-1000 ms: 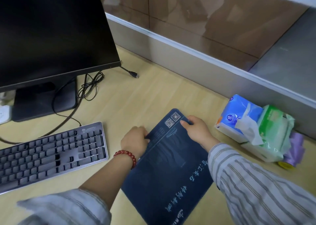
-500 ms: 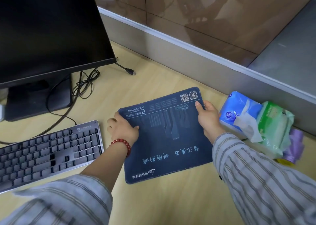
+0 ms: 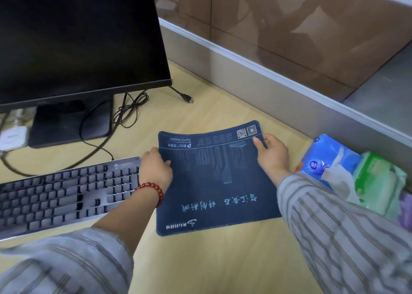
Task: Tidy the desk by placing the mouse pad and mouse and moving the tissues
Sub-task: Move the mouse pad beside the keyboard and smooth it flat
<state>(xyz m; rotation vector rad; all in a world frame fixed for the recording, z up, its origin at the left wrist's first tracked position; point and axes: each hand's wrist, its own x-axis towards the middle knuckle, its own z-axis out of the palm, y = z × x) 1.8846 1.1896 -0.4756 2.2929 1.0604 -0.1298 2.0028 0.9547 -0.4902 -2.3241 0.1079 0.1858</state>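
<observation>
Mouse pad lies on the desk between our hands, long axis running 9 to 3 o'clock. Left hand pinches its 9 o'clock edge beside the keyboard; right hand grips the 2 o'clock corner, which we judge slightly lifted. Tissue packs crowd 3 o'clock; open room lies toward 12. No mouse visible.

The mouse pad is a dark navy rectangle with a stitched edge, pale printing and two QR codes at its far right corner, lying on the desk just right of the keyboard, its far edge curled slightly upward. The tissues are a blue soft pack with a white sheet sticking out, lying right of the pad beside a green pack.
</observation>
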